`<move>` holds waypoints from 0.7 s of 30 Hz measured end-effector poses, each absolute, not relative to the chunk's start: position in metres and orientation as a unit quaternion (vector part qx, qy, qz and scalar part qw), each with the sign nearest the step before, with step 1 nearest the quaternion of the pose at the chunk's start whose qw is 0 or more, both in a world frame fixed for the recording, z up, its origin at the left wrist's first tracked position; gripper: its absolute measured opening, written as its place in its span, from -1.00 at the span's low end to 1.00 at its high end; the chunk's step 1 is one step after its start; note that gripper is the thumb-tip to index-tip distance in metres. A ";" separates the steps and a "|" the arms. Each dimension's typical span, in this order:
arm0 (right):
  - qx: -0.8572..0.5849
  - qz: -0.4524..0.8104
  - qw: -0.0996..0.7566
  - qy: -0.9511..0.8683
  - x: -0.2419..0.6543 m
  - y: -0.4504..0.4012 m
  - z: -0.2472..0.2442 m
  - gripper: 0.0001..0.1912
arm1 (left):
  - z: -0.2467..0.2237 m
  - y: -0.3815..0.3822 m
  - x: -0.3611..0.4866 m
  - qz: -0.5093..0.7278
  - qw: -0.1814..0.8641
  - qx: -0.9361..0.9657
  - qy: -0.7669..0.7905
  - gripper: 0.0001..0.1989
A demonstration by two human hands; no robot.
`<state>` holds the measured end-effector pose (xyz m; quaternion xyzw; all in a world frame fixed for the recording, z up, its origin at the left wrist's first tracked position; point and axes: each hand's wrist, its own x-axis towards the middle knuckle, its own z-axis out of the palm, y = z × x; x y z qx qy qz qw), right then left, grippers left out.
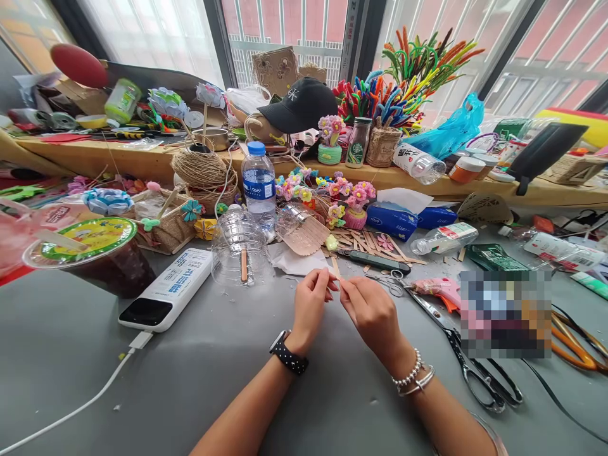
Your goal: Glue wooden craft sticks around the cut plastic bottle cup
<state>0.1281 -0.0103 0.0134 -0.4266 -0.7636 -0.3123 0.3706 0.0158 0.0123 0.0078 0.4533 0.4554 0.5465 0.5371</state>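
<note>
A short flat wooden craft stick (335, 267) rises between my fingertips. My left hand (310, 305) is closed at its lower end, the fingers curled and partly hidden. From the other side my right hand (373, 311) pinches the same stick between thumb and fingers. Just beyond lie a white paper sheet (297, 261) and a fan of joined wooden sticks (308, 235). Several loose craft sticks (368, 244) are scattered behind a dark green utility knife (377, 261). To the left is a cut clear plastic bottle piece (228, 253) with one stick on it.
Black-handled scissors (468, 354) and a pink glue gun (437, 288) lie right of my hands. At left are a white power bank (166, 294) with its cable and a lidded drink cup (99, 259). A water bottle (259, 187) stands behind, before a crowded wooden ledge (304, 170).
</note>
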 end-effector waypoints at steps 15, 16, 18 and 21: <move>-0.396 -0.271 0.424 -0.768 0.124 -0.017 0.017 -0.86 | 0.014 0.019 0.007 0.489 0.765 0.252 0.334 -0.60; -0.394 -0.270 0.424 -0.769 0.124 -0.017 0.017 -0.85 | 0.014 0.020 0.007 0.490 0.768 0.246 0.331 -0.61; -0.390 -0.266 0.426 -0.772 0.124 -0.018 0.018 -0.85 | 0.013 0.021 0.006 0.489 0.778 0.228 0.322 -0.64; -0.387 -0.255 0.431 -0.774 0.125 -0.019 0.018 -0.85 | 0.012 0.023 0.005 0.484 0.801 0.180 0.303 -0.69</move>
